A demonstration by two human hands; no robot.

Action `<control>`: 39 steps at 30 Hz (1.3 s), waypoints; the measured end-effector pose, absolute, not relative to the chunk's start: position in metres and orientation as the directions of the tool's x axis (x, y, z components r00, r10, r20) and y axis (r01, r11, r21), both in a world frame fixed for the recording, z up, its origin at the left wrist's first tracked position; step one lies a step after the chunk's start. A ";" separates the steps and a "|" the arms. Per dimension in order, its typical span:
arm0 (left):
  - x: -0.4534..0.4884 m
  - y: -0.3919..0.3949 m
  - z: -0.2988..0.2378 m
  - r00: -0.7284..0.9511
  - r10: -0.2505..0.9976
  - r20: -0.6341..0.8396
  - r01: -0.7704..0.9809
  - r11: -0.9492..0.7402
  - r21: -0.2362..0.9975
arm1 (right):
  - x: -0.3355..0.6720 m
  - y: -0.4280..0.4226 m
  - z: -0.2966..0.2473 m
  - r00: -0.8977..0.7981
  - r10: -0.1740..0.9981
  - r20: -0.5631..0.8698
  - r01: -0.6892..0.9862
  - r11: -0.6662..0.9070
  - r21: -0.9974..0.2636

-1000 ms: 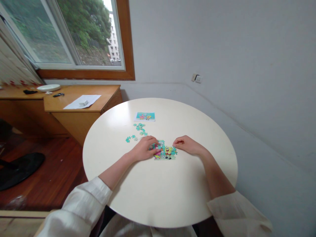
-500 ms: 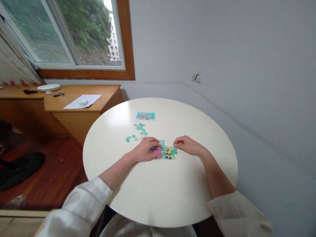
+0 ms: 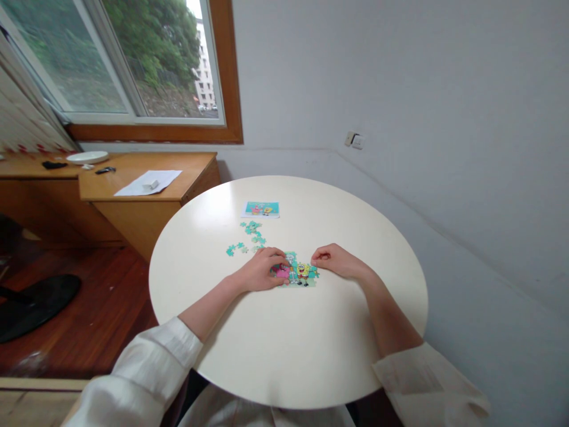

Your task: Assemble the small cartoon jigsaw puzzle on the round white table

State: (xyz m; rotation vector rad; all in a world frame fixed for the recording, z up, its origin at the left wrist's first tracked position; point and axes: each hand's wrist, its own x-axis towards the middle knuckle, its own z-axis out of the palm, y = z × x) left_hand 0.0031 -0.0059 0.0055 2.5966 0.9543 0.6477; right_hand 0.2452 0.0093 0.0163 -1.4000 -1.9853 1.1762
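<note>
A partly joined jigsaw puzzle (image 3: 303,274) lies flat on the round white table, showing a yellow cartoon figure, a pink one and a teal background. Over its left side rests my left hand (image 3: 262,270), thumb and fingers curved around the pink part and holding it. My right hand (image 3: 335,260) is at the upper right edge, thumb and forefinger pinched on a teal puzzle piece that they mostly cover. Loose puzzle pieces (image 3: 253,228) are scattered beyond my left hand, some (image 3: 235,249) further left.
A small picture card (image 3: 262,209) of the same cartoon lies toward the far side of the white table (image 3: 284,344). Left of it stands a wooden desk (image 3: 195,172) with a sheet of paper (image 3: 128,188) and a white plate (image 3: 88,158). A wall (image 3: 466,178) runs along the right.
My right hand's fingertips have shifted very slightly left along the puzzle's edge. My left hand and the loose pieces look the same.
</note>
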 end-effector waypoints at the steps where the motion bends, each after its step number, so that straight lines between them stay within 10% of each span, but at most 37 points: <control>1: 0.003 -0.006 0.005 0.677 0.669 0.307 0.533 -0.733 0.422 | 0.245 0.009 0.016 -0.390 0.913 -0.121 0.539 0.120 -0.834; 39: 0.003 -0.005 0.005 0.684 0.673 0.282 0.547 -0.729 0.411 | 0.246 0.015 0.005 -0.363 0.932 -0.011 0.614 0.230 -0.755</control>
